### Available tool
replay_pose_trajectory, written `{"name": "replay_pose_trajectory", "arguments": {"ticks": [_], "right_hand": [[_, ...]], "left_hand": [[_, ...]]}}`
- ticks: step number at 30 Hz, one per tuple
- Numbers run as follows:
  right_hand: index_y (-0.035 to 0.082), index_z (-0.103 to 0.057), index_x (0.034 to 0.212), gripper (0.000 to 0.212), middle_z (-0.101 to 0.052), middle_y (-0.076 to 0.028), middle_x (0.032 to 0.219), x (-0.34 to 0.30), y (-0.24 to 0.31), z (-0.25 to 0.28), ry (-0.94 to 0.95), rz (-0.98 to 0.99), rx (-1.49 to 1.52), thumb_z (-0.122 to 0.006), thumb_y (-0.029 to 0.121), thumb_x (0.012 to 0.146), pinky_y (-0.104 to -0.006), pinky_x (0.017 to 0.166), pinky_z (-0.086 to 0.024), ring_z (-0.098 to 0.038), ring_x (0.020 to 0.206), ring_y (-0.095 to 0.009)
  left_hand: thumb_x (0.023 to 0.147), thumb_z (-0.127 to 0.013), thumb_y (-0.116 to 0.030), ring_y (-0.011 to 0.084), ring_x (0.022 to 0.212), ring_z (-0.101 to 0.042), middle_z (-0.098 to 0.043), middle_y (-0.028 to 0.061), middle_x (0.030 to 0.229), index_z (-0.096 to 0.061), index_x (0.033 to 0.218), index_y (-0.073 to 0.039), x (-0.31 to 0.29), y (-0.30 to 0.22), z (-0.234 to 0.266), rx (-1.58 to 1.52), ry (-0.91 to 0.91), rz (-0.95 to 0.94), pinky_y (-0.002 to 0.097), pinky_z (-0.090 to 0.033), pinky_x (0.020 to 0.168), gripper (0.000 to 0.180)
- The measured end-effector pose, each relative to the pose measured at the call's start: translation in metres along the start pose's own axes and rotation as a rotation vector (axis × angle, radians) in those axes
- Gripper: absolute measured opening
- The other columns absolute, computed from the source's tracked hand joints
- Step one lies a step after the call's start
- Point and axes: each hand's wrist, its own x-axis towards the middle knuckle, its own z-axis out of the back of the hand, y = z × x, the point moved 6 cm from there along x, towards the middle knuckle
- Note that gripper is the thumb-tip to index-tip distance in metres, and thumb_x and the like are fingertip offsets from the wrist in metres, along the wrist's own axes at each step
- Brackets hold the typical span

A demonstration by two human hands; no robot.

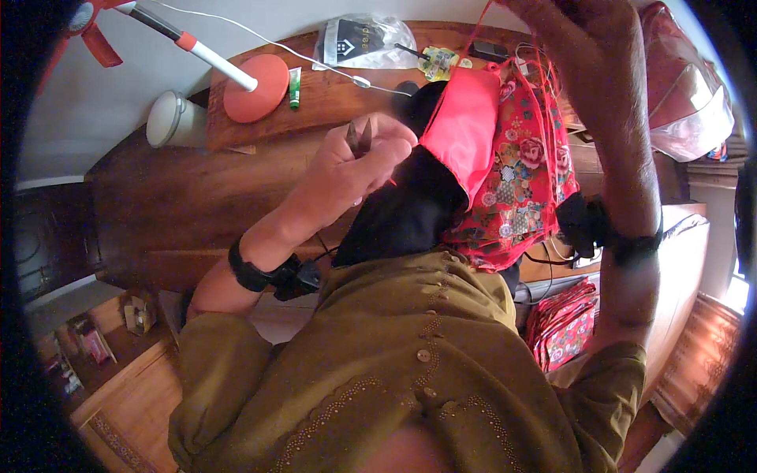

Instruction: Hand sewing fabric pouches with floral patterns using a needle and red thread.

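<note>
Clamped around dark metal snips (366, 136), the left hand (347, 167) is nearer, its fingertips just left of a plain red cloth (470, 122) running lengthwise outward over the lap (406, 217); the right hand (603, 51) hangs beyond, near a red cord (476, 31), its cropped grip unclear

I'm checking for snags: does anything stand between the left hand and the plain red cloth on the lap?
Nothing visible does. The left hand has its fingertips by the left edge of the plain red cloth, though contact is unclear; the dark metal tool it holds sits farther from the cloth.
</note>
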Motion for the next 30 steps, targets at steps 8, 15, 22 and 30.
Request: {"name": "replay_pose_trajectory", "arguments": {"ticks": [8, 15, 22, 30], "right_hand": [[0.003, -0.059, 0.066, 0.021, -0.051, -0.001, 0.052, 0.014, -0.014, -0.004, -0.001, 0.016, 0.049, -0.06, 0.011, 0.085, -0.0223, 0.04, -0.036, -0.043, 0.043, -0.006], [0.003, -0.06, 0.068, 0.018, -0.053, -0.002, 0.053, 0.021, 0.003, -0.005, -0.012, -0.05, 0.132, -0.061, 0.01, 0.084, -0.0228, 0.04, -0.037, -0.044, 0.043, -0.006], [0.003, -0.061, 0.069, 0.017, -0.055, -0.004, 0.055, 0.033, 0.014, 0.013, -0.035, 0.102, -0.057, -0.061, 0.01, 0.084, -0.0237, 0.042, -0.039, -0.046, 0.044, -0.008], [-0.001, -0.062, 0.074, 0.014, -0.06, -0.008, 0.062, 0.034, -0.007, 0.024, -0.224, 0.183, -0.352, -0.059, 0.006, 0.085, -0.0263, 0.051, -0.044, -0.055, 0.054, -0.015]], "left_hand": [[0.088, -0.061, -0.018, -0.0002, 0.063, -0.044, -0.049, -0.0073, 0.069, -0.06, 0.09, -0.004, 0.0, -0.002, 0.006, 0.065, -0.112, -0.013, 0.0178, -0.038, 0.056, 0.014], [0.091, -0.056, -0.014, 0.0041, 0.08, -0.054, -0.061, -0.0016, 0.082, -0.061, 0.092, -0.003, 0.012, 0.004, 0.007, 0.177, -0.06, -0.115, 0.0208, -0.045, 0.07, 0.012], [0.092, -0.054, -0.016, 0.0001, 0.056, -0.038, -0.045, -0.0077, 0.063, -0.057, 0.084, -0.006, 0.022, -0.003, -0.006, 0.186, -0.051, -0.193, 0.0185, -0.029, 0.05, 0.013], [0.091, -0.054, -0.017, 0.0039, 0.063, -0.045, -0.046, -0.0042, 0.068, -0.055, 0.084, -0.005, 0.033, 0.001, -0.007, 0.156, -0.019, -0.138, 0.0224, -0.041, 0.058, 0.014]]}}
